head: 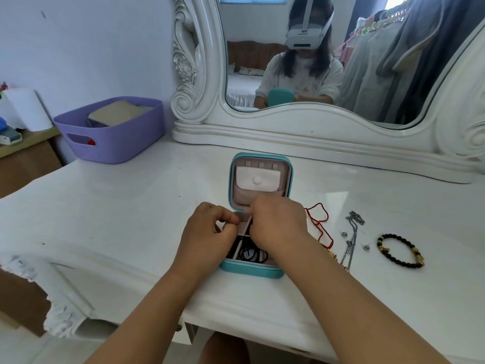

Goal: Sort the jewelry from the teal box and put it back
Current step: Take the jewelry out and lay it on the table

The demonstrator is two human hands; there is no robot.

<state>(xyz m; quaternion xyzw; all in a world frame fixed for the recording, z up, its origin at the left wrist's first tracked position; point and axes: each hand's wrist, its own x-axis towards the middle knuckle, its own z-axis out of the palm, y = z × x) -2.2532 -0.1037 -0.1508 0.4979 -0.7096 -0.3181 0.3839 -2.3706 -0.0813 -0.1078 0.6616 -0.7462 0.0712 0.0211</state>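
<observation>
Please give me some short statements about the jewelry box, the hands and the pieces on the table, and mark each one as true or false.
1. The teal jewelry box stands open, its lid upright. True.
2. The black beaded bracelet lies inside the box. False: it lies on the white table, to the right of the box.
3. Both hands, left hand and right hand, are over the box. True.
4. The red cord lies to the left of the box. False: it lies just to its right.
5. Black elastic rings sit in the front compartment of the box. True.
6. The purple basket is empty. False: it holds a beige object.
</observation>
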